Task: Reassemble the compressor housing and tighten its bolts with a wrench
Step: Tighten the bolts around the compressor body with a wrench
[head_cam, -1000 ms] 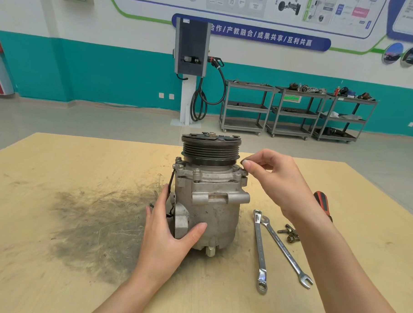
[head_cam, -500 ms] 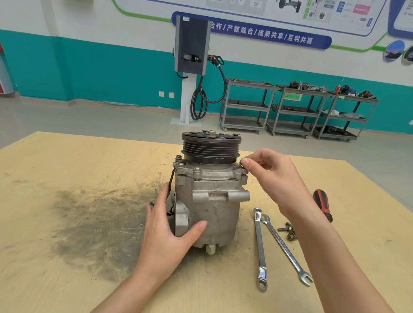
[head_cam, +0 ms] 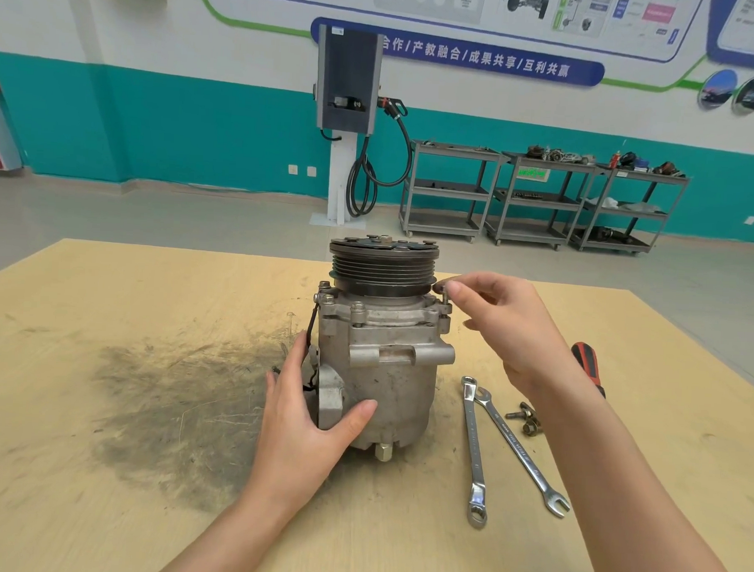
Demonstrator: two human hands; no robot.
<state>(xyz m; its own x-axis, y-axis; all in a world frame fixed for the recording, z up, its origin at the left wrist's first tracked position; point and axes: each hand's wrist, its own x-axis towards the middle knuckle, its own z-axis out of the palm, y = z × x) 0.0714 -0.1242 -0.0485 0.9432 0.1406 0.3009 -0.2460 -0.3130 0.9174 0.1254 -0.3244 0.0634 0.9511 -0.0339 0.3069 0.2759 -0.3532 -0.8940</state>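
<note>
A grey metal compressor [head_cam: 387,368] stands upright on the wooden table [head_cam: 101,425], its black grooved pulley [head_cam: 382,266] on top. My left hand [head_cam: 304,425] grips the lower left side of the housing, thumb across the front. My right hand [head_cam: 507,326] pinches the head of a bolt [head_cam: 443,288] that stands in the flange at the housing's upper right corner, just under the pulley rim. Other bolts [head_cam: 358,307] sit in the flange at the front and left. Two wrenches [head_cam: 474,445] lie on the table right of the compressor.
Loose bolts [head_cam: 525,420] lie beside the wrenches. A red and black screwdriver handle [head_cam: 588,364] shows behind my right forearm. A dark grease smear [head_cam: 175,406] covers the table to the left. Metal carts [head_cam: 539,197] and a charging post [head_cam: 347,124] stand far behind.
My right hand's fingers have shifted slightly on the bolt at the upper right corner. My left hand stays on the housing. The compressor has not moved.
</note>
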